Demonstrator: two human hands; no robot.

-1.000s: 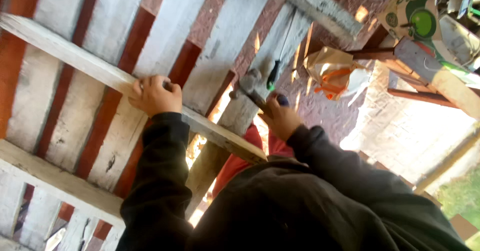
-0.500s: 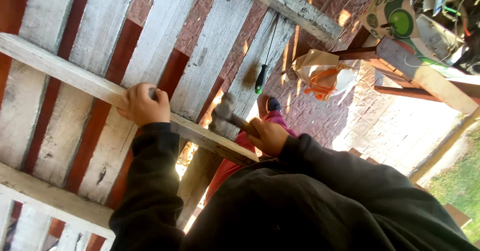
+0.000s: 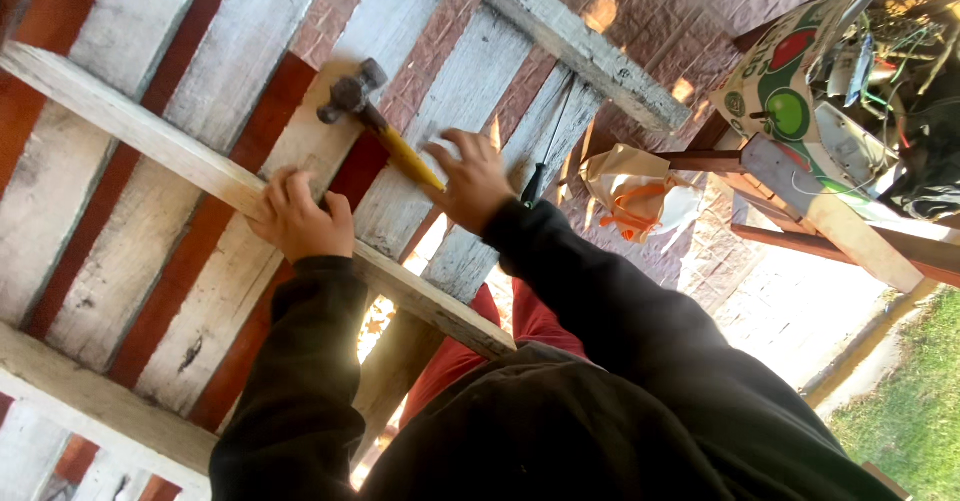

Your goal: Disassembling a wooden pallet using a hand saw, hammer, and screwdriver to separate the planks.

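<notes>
So the biggest thing here is the weathered wooden pallet (image 3: 190,251), whitish slats lying over red brick paving, with a pale crossbar (image 3: 150,141) running diagonally from upper left down to about the middle of the frame. The person is leaning right over it in a dark long-sleeved top.

Off to the upper right, a cardboard box (image 3: 790,91) is sitting tilted on a wooden bench edge. It's light-coloured with green and red round fruit pictures printed on its side, and it's stuffed with tangled wires and odd bits. Below and left of it, a crumpled tan bag (image 3: 635,196) with orange handles is lying on the bricks, just past the pallet's far rail.

The hammer (image 3: 375,126) is lying with its long axis slanting from upper left to lower right: dark metal head up and left over a slat, yellow handle running down toward the right hand (image 3: 470,181). That hand is gripping the handle's lower end, fingers partly spread but wrapping it. So the head is sitting up-left of the grip, just above the crossbar.

The left hand (image 3: 298,219) is closer to the head, sitting curled shut on the crossbar just below it, pressing it down.
</notes>
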